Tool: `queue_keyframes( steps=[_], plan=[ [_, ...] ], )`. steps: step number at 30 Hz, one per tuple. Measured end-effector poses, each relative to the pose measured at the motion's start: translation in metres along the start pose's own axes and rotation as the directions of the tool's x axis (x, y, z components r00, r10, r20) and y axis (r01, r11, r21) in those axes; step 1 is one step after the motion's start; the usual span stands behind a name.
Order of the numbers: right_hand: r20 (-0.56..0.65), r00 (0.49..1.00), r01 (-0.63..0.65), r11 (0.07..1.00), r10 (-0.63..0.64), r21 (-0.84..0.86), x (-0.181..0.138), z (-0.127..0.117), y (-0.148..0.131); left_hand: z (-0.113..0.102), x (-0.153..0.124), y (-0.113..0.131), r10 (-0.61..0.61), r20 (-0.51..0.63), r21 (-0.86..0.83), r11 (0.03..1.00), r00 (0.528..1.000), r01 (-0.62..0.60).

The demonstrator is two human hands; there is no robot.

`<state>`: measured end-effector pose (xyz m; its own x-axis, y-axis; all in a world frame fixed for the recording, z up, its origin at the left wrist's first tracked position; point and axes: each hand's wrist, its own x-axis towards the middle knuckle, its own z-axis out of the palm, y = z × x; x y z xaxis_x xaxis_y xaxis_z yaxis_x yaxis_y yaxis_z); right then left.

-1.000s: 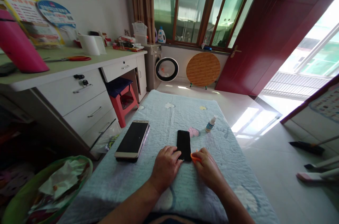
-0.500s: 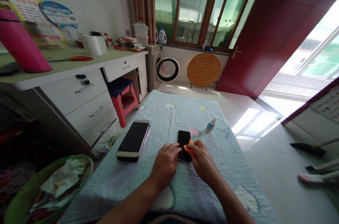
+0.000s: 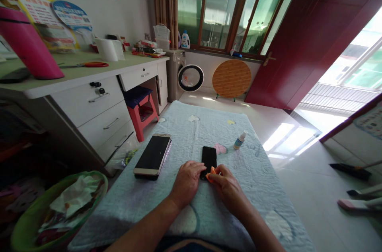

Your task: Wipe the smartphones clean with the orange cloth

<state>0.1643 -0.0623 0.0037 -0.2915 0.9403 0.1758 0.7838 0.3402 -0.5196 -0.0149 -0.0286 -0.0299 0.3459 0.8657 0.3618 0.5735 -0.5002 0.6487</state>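
A black smartphone [image 3: 209, 156] lies flat on the light blue quilted cover [image 3: 191, 132] in front of me. My left hand [image 3: 188, 178] rests at its left edge, fingers stretched out with the tips touching the glass. My right hand [image 3: 226, 180] pinches an orange cloth [image 3: 211, 174] against the lower right of the screen. Part of the cloth is hidden by the fingers. Beyond the right hand stands a small spray bottle [image 3: 240, 140] with a white cap. To the left lies a larger gold-rimmed phone [image 3: 154, 155], stacked on at least one other device.
A green-rimmed basket [image 3: 104, 182] with crumpled paper stands at the lower left. Along the left wall runs a desk [image 3: 86, 103] with a pink bottle [image 3: 31, 45] and scissors [image 3: 95, 64]. A red stool [image 3: 141, 119] sits beside it. Brooms [image 3: 352, 170] lie at the right.
My right hand has drawn the orange cloth down the screen, toward me, uncovering more of the phone's upper right. My left hand stays at the phone's left edge. The view has shifted slightly.
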Motion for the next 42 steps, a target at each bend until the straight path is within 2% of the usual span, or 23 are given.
queue_keyframes(
  steps=[8,14,20,24,29,34,42],
  plan=[
    [0.056,0.985,0.167,0.985,-0.164,-0.052,0.004,0.005,-0.014,-0.01,0.004,0.001,-0.022,0.049,-0.056,0.998,0.999,0.025],
    [0.044,0.986,0.164,0.979,-0.16,-0.12,-0.001,0.007,-0.007,-0.009,0.003,0.001,0.002,0.039,-0.024,1.0,0.999,-0.001],
    [0.011,0.994,0.108,0.991,-0.107,-0.085,-0.004,0.0,-0.004,-0.008,0.003,0.0,-0.003,0.038,-0.008,1.0,0.999,0.003],
    [0.032,0.987,0.158,0.981,-0.156,-0.11,0.002,0.006,-0.008,-0.01,0.005,0.001,-0.011,0.067,0.004,1.0,0.998,0.011],
    [0.022,0.979,0.2,0.951,-0.201,-0.237,0.015,0.022,-0.011,-0.011,0.004,0.002,-0.008,0.064,-0.017,1.0,0.998,0.009],
    [0.002,0.99,0.133,0.95,-0.138,-0.281,0.017,0.028,-0.011,-0.013,0.004,0.005,-0.004,0.099,0.005,1.0,0.995,0.003],
    [0.049,0.998,-0.009,0.95,0.025,-0.311,0.006,0.011,-0.002,-0.01,0.002,-0.004,0.024,0.129,0.09,0.995,0.991,-0.035]
  ],
)
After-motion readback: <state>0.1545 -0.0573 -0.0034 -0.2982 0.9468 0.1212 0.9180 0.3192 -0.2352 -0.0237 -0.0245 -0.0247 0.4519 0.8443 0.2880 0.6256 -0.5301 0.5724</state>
